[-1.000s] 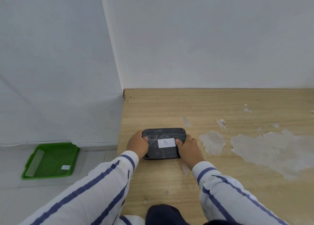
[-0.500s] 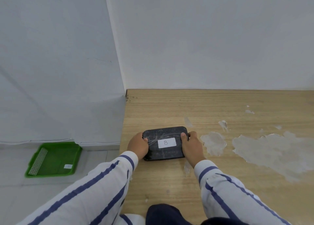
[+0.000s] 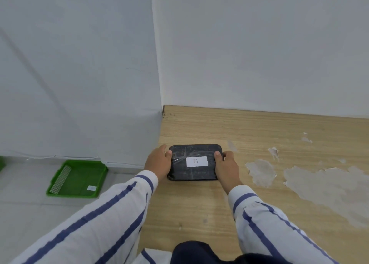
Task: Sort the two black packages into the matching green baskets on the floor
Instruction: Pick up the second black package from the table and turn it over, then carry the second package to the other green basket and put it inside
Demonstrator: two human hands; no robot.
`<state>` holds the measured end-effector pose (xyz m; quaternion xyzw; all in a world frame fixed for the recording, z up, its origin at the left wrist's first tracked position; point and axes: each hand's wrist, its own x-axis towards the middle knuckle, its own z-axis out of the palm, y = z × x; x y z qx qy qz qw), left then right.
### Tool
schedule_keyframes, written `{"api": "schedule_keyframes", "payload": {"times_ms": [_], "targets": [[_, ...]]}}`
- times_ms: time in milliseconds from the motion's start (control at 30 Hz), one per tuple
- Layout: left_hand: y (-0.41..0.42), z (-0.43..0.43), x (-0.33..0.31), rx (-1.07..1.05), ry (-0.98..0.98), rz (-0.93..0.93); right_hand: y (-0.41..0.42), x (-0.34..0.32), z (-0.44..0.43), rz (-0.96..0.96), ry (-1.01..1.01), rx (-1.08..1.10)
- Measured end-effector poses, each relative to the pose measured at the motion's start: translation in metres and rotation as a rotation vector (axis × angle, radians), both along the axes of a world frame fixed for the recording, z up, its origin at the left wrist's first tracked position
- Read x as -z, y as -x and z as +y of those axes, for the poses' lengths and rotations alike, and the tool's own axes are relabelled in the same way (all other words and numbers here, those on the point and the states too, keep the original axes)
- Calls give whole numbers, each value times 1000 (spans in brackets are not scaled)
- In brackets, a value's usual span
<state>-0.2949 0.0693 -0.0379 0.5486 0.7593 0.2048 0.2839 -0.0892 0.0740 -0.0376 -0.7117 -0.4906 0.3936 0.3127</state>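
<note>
A black wrapped package with a white label reading "B" lies near the left edge of the wooden table. My left hand grips its left end and my right hand grips its right end, thumbs over the top. Down on the floor to the left sits a green basket with a small white label inside. The corner of another green basket shows at the far left edge. Only this one package is in view.
White walls meet in a corner just behind the table's left end. The tabletop has large patches of peeled veneer on the right. Grey tiled floor spreads left of the table.
My right hand has slid from the package's front edge to its right end. The view has turned left, bringing the green basket closer to centre.
</note>
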Motion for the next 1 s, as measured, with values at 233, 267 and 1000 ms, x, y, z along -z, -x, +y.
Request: {"api": "schedule_keyframes", "payload": {"times_ms": [233, 267, 1000], "targets": [[51, -22, -6, -34, 21, 16, 42, -8, -8, -5, -21, -17], [61, -28, -6, -33, 22, 20, 52, -9, -12, -2, -20, -17], [426, -195, -42, -154, 7, 74, 409, -24, -140, 54, -59, -128]]}}
